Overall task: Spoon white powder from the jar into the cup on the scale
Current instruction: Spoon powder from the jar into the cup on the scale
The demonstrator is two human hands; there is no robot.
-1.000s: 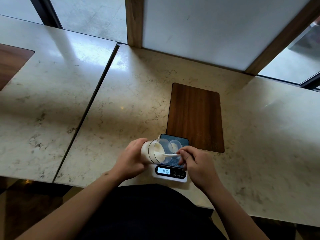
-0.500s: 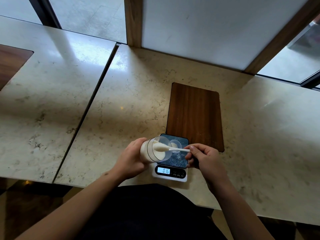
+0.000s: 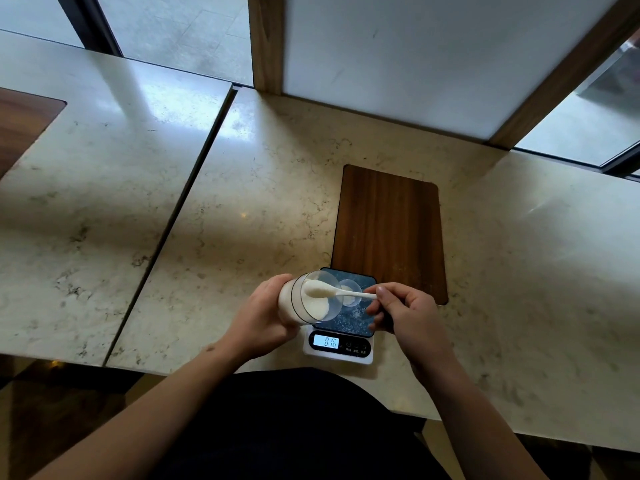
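The jar (image 3: 304,301) is held tilted over the scale (image 3: 341,353) at the near table edge (image 3: 214,370), clasped by the left hand (image 3: 266,315). A loaded spoon (image 3: 332,292) is pinched by the right hand (image 3: 403,313) at its mouth, beside the cup (image 3: 349,292). Bare marble is left all around.

Pale marble bench (image 3: 242,209), dark wooden board (image 3: 389,230) lying flat on it, second wooden panel (image 3: 20,123) at far left, white wall panel (image 3: 398,53) behind

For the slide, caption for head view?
Left hand tilts jar; right hand lifts heaped spoon toward cup on scale.
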